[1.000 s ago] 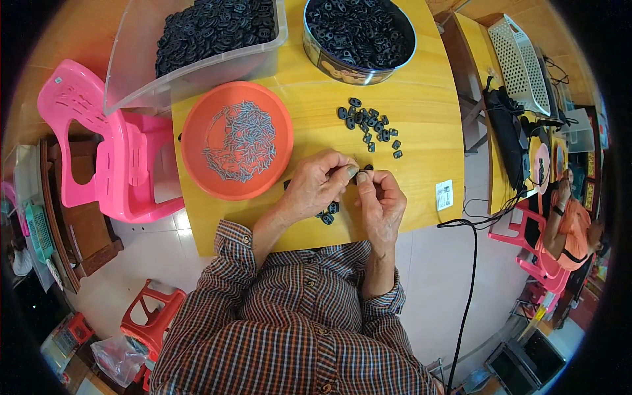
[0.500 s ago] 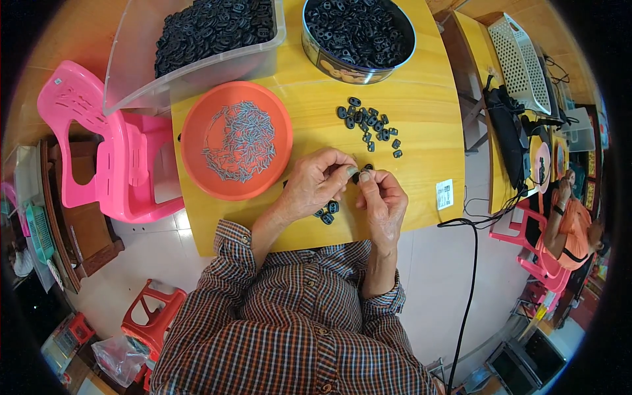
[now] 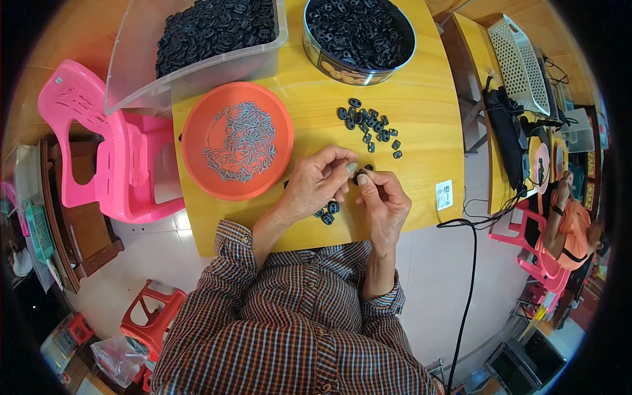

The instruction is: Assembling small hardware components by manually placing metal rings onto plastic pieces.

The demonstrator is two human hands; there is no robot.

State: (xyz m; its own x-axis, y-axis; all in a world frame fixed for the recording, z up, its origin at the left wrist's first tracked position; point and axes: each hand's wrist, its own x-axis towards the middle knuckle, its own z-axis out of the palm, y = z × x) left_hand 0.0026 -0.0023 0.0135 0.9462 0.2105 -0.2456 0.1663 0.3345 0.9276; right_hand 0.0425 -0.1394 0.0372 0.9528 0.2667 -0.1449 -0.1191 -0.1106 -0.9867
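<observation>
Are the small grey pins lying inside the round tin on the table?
No, the pins lie in the orange dish, while the round tin holds black pieces.

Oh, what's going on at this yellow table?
A person is handling a small black piece: the right hand pinches it, and the left hand is close beside it; whether that one grips anything is hard to see. Loose black pieces lie on the table, with more in a clear bin and a round tin. An orange dish to the left holds small grey pins.
</observation>
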